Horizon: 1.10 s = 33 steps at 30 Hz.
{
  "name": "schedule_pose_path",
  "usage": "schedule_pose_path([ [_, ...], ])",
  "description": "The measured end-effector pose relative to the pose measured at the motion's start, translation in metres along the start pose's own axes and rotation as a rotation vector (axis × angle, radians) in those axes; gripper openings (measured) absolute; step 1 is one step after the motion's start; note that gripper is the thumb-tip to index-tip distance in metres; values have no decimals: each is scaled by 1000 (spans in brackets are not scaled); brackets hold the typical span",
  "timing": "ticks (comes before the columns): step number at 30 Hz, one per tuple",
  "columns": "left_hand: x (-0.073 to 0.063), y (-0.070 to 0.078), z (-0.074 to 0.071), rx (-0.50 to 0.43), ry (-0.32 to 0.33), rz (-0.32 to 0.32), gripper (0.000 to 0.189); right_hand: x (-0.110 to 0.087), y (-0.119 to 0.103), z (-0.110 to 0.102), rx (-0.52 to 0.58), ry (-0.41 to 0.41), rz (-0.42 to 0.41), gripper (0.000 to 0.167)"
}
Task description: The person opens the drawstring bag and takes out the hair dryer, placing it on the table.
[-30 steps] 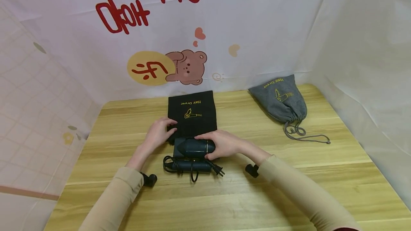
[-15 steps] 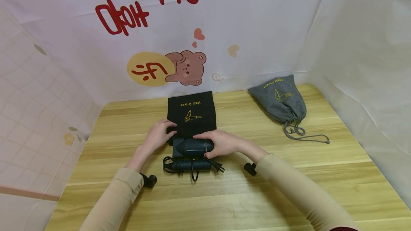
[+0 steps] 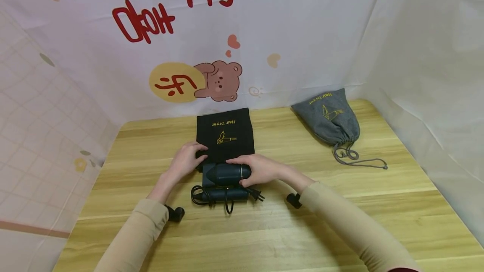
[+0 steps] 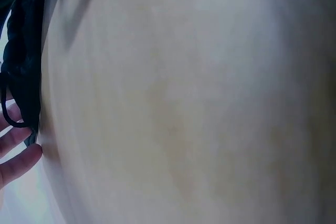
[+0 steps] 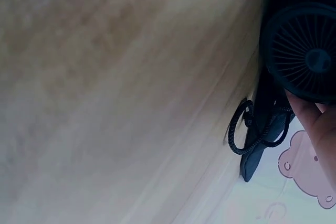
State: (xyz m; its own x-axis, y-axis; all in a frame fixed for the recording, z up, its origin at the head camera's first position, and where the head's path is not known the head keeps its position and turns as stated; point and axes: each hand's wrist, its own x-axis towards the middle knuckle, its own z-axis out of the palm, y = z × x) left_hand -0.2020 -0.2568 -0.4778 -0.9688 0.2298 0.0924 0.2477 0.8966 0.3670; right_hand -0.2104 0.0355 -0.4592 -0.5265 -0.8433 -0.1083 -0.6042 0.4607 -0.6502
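A dark hair dryer (image 3: 227, 174) lies on the table with its handle folded alongside and its black cord wound about it. My right hand (image 3: 259, 168) grips the rear end of its barrel, thumb on the near side and fingers over the far side. In the right wrist view the round intake grille (image 5: 317, 60) faces the camera. Just beyond the dryer lies a flat black drawstring bag (image 3: 230, 146) with yellow hair dryer print. At the bag's left edge, near its mouth, my left hand (image 3: 187, 158) rests with relaxed fingers, thumb and forefinger apart.
A full-looking grey drawstring bag (image 3: 329, 116) with the same print lies at the back right, its cord trailing toward me. The two-pin plug (image 3: 258, 196) sits by the handle's right end. White printed cloth (image 3: 295, 24) walls in the table (image 3: 264, 238) behind and at both sides.
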Motion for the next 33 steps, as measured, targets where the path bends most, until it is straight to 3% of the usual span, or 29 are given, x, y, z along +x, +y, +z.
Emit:
schedule_pose_path([
  [4, -2, 2, -1, -15, 6, -9, 25, -3, 3, -1, 2, 8, -41, 72],
  [11, -11, 6, -7, -89, 43, -94, 31, -12, 10, 2, 77, 69, -65, 62],
  [18, -20, 17, -21, -133, 114, -93, 34, -21, 7, -2, 84, 179, -72, 53],
  [26, -40, 24, -26, -233, 205, -108, 35, -42, 8, -5, 43, 227, -80, 53],
  [33, -51, 40, -25, -264, 227, -85, 46, -66, 11, -8, -83, 266, -86, 57],
])
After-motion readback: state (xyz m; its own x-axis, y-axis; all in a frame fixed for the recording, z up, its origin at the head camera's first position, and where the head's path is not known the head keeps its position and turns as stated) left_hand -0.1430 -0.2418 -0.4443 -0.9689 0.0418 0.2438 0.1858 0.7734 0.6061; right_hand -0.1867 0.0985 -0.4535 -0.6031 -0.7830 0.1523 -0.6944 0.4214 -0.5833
